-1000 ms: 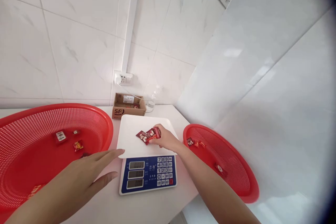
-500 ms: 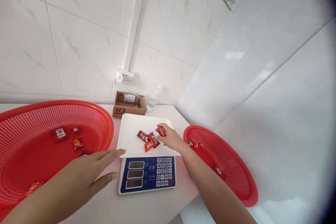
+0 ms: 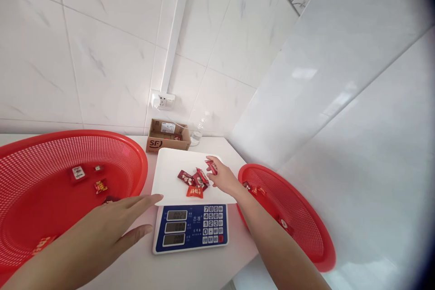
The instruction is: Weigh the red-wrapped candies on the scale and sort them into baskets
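Right hand (image 3: 224,180) pinches a red-wrapped sweet (image 3: 212,166) between thumb and fingers above the right side of a white tray (image 3: 166,172), its arm crossing from the lower right. Left of the fingertips, and slightly nearer the wearer, lies a loose pile of about 4 sweets (image 3: 199,180). The held sweet slants from far left to near right, partly hidden by the fingers; in the pile, a dark red packet (image 3: 185,177) lies along much the same diagonal, while an orange-red packet (image 3: 195,191) sits crosswise at the near edge. Left hand (image 3: 132,213), fingers straight and thumb apart, holds nothing visible by the tray's near left corner, farther from the pile than the right; whether it touches the tray cannot be told. Wrappers look crinkled and glossy, the tray smooth with rounded corners. Perforated red walls mark the left basket (image 3: 102,145) and right basket (image 3: 329,253), flanking the blue-fronted scale (image 3: 197,231). Behind stand a lidless cardboard box (image 3: 166,146) and a clear, ridged bottle (image 3: 200,127)
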`<state>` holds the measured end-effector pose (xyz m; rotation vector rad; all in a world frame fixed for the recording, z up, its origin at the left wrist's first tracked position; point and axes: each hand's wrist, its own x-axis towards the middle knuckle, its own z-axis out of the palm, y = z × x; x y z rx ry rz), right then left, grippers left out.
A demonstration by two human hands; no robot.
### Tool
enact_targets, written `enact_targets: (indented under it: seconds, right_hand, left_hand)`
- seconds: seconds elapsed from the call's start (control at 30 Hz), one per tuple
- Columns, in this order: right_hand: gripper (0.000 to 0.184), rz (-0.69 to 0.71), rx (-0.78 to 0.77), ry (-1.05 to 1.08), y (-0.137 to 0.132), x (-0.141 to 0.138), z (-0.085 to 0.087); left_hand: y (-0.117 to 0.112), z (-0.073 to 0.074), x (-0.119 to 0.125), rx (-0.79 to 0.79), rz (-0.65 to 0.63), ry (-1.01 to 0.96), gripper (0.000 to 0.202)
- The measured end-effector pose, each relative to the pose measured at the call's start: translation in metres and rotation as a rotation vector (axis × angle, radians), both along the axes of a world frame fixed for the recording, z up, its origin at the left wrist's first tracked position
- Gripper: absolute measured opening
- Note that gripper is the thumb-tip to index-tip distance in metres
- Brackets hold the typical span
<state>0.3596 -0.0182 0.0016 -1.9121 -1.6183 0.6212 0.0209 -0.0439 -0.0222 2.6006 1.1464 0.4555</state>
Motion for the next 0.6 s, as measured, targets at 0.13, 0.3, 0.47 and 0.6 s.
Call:
enact_targets:
  seconds: [0.13,0.3,0.47,0.6]
  right_hand:
    - [0.053,0.002,-0.014,-0.064,-0.001,-0.008,0.004]
    - [0.053,0.062,0.013,-0.134,0.0,-0.013,0.002]
    - [0.064,0.139,-0.019,-0.022,-0.003,-0.015,0.005]
    - [0.056,0.124,-0.034,-0.035,-0.008,-0.027,0.007]
  left_hand:
    - [-0.001,0.003,-0.001,-0.01,0.007,0.048,0.048]
    - [-0.001,0.004,0.0,0.031,-0.002,0.033,0.05]
    - [-0.002,0.008,0.0,0.041,-0.03,0.065,0.049]
    - [-0.005,0.018,0.0,0.029,-0.045,0.084,0.049]
